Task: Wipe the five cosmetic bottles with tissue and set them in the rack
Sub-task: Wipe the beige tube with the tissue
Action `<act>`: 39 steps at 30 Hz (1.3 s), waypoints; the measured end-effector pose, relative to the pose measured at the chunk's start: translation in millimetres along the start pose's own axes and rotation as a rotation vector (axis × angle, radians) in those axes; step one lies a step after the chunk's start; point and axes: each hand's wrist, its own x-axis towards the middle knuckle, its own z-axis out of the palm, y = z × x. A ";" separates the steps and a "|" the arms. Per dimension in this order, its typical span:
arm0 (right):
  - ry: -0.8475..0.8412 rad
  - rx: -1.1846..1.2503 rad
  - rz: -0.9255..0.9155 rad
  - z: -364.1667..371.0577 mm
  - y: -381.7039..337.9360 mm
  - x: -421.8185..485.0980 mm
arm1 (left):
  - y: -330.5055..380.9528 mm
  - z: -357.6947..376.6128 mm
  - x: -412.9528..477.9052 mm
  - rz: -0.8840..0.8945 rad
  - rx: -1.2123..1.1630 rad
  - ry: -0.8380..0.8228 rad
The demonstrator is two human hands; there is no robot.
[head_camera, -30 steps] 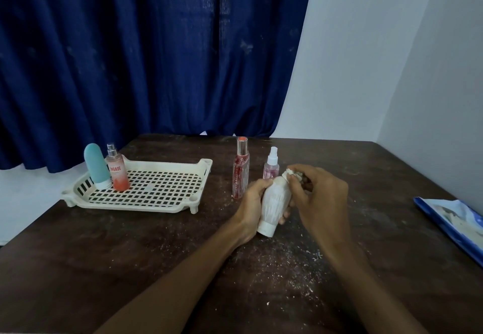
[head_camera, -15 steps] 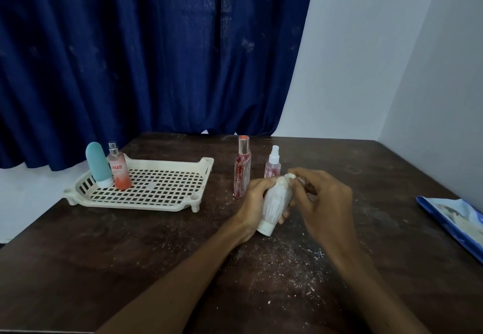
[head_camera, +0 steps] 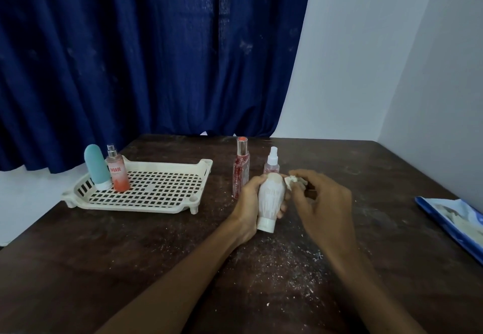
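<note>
A: Five bottles in all. Two stand in the cream plastic lattice rack, well off to the left of the left hand: a teal rounded bottle with a white cap at its base and, touching it, a clear spray bottle of orange-pink liquid.

B: And the other three?

A: A tall, slim, clear bottle with red contents and a metallic collar stands on the dark brown wooden table just beyond the left hand's fingers. A small pink spray bottle with a white nozzle stands behind both hands, its lower part hidden by them. The last, a white ribbed bottle with a white cap, is in the left hand, which is wrapped around its side, cap end pointing down toward the table.

B: The right hand?

A: The right hand sits just right of the white bottle, its fingertips pinched on a crumpled scrap of white tissue beside the bottle's upper end. Whether tissue and bottle touch, I cannot tell.

B: Anything else around?

A: White crumbs are scattered over the table beneath the wrists, a blue-edged flat packet lies well to the right of the right hand, and a dark blue curtain hangs behind.

B: Any writing?

A: The orange-pink bottle reads "ENGAGE". Nothing else is legible.
</note>
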 end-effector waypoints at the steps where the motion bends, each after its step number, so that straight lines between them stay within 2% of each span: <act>1: -0.019 -0.015 -0.015 1.4 -0.8 1.5 | 0.5 0.9 -0.6 0.003 0.011 0.010; 6: -0.083 -0.063 0.020 10.3 1.3 -1.5 | -0.8 1.7 -2.7 0.007 0.077 0.051; 20: -0.070 -0.059 0.027 4.3 5.0 -1.8 | -4.0 1.9 -0.6 0.009 0.090 0.021; 26: -0.069 -0.072 -0.074 8.4 1.2 -6.7 | -4.1 0.3 -0.9 0.047 0.112 0.002; 39: -0.032 -0.044 -0.016 3.9 5.8 -5.1 | -3.7 1.5 -0.3 0.050 0.156 -0.054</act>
